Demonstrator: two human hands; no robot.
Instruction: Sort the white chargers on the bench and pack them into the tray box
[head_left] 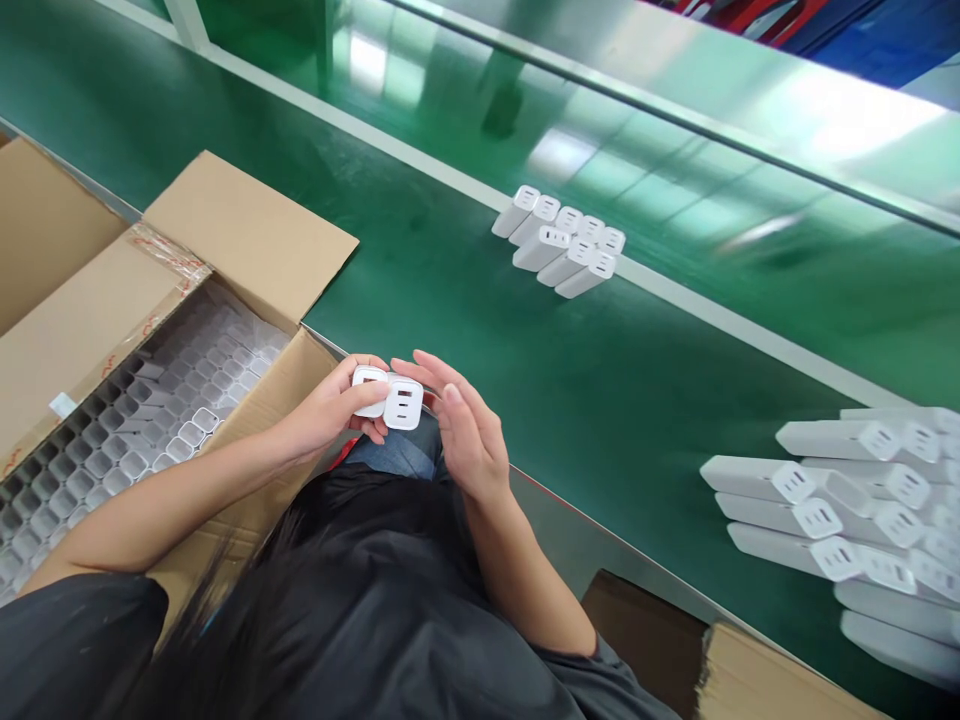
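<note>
Above the jeans (pixel 409 452), just off the table's (pixel 465 310) near edge, the left hand (pixel 341 400) grasps two white chargers (pixel 403 408) side by side, ports facing up, its thumb across the one nearer its palm. The right hand (pixel 472 435) grips nothing: its fingers extend loosely beside the other charger, and whether they touch it I cannot tell. On the left, an open carton (pixel 285 382) filled with rows of pale pieces (pixel 116 480) stands by the near edge, one flap (pixel 255 230) reaching over the table. To the right, a second carton (pixel 757 680) sits below that edge. A large cluster (pixel 814 518) of chargers stands port end up between the near edge and a white strip (pixel 750 325); a smaller cluster (pixel 538 250) stands beside that strip. Beyond runs a rail (pixel 675 117).
</note>
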